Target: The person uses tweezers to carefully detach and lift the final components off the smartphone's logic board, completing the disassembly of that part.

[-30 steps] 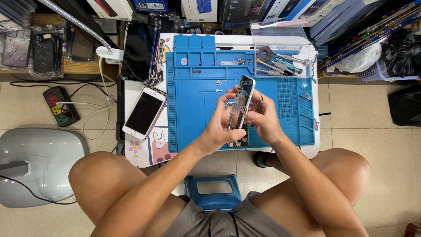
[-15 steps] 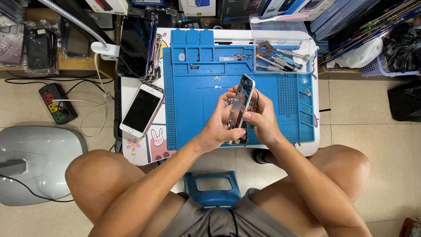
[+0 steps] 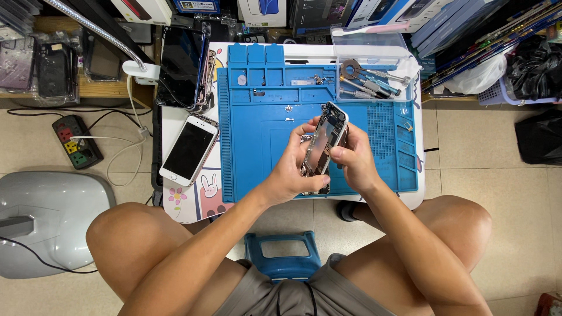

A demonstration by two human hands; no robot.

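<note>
An opened phone body (image 3: 324,140) with bare metal and parts inside is held tilted above the blue work mat (image 3: 263,117). My left hand (image 3: 290,169) grips its lower left edge. My right hand (image 3: 353,158) holds its right side, fingers pressed on the frame. A white phone (image 3: 188,150) with a dark screen lies on the small white table (image 3: 188,206), left of the mat.
A clear tray of screwdrivers and tools (image 3: 369,79) sits at the mat's far right. Stacked dark phones (image 3: 184,67) lie at the far left. A power strip (image 3: 77,142) and a grey stool (image 3: 47,222) are on the floor to the left. A blue stool (image 3: 283,257) is between my knees.
Both hands and the opened phone body stay in nearly the same place; the view has shifted slightly.
</note>
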